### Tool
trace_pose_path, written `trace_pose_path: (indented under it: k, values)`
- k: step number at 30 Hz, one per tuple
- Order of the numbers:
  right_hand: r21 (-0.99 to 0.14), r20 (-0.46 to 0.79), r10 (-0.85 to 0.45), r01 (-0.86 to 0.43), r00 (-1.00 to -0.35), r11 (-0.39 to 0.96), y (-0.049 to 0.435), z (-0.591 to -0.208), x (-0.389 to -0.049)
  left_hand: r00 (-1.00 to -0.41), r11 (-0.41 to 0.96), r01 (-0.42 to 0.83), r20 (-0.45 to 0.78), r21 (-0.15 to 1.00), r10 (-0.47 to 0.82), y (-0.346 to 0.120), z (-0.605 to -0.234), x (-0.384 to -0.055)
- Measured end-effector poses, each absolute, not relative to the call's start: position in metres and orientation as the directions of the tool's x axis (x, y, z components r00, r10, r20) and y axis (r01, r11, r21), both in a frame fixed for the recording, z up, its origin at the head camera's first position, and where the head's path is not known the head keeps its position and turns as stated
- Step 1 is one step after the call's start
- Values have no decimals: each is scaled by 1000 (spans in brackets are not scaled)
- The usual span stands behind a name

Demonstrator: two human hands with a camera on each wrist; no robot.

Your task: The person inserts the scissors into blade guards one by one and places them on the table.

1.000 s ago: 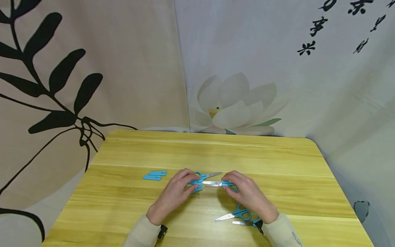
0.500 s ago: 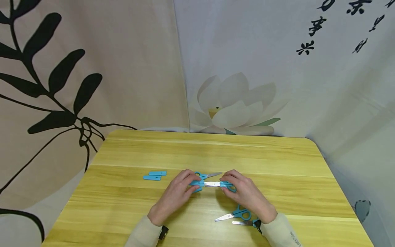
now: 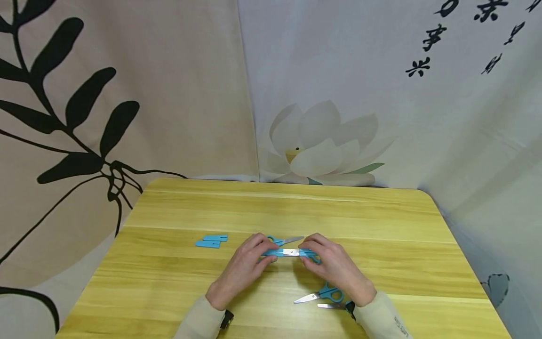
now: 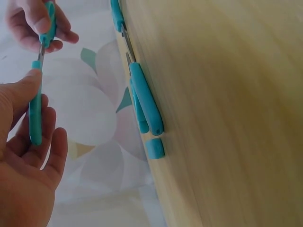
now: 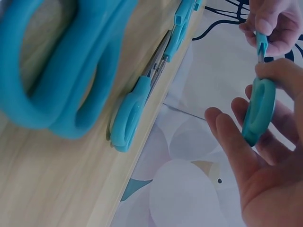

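My left hand (image 3: 244, 264) pinches a blue blade cover (image 4: 35, 104) between thumb and fingers. My right hand (image 3: 336, 266) grips blue-handled scissors (image 5: 260, 109) by the handle, blades pointing left. Those blades run into the cover, with a short stretch of metal (image 3: 290, 253) showing between the hands. Both are held above the table, as the wrist views show. Just behind them lie other scissors (image 3: 292, 239), partly hidden by my left hand. In the left wrist view another blue cover (image 4: 147, 101) lies on the table.
Two blue covers (image 3: 211, 241) lie side by side to the left on the wooden table (image 3: 169, 292). Near my right wrist are scissors (image 3: 323, 294) and another pair (image 3: 332, 306) partly behind the wrist strap. A printed curtain (image 3: 190, 94) hangs behind.
The right hand has moved left with the scissors, and the blades have slid deeper into the cover. Less metal shows between the hands. The left hand has shifted slightly right.
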State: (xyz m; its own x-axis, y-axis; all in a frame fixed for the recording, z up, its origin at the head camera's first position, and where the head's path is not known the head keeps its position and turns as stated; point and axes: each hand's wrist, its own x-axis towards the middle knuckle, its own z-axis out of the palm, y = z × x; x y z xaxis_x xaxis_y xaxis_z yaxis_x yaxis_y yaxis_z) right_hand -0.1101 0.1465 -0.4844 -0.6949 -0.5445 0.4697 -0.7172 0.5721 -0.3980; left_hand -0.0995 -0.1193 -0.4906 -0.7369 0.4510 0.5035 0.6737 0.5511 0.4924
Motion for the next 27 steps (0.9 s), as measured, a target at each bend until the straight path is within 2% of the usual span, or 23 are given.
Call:
trace_pose_path:
  k: [10, 27]
  values:
    - [-415, 455, -539, -704, -709, 576, 144, -484, -109, -726, 550, 683, 524, 480, 445, -117, -493, -99]
    - [-404, 461, -555, -721, -692, 563, 140, -484, -108, -715, 555, 694, 537, 460, 448, -116, -494, -99]
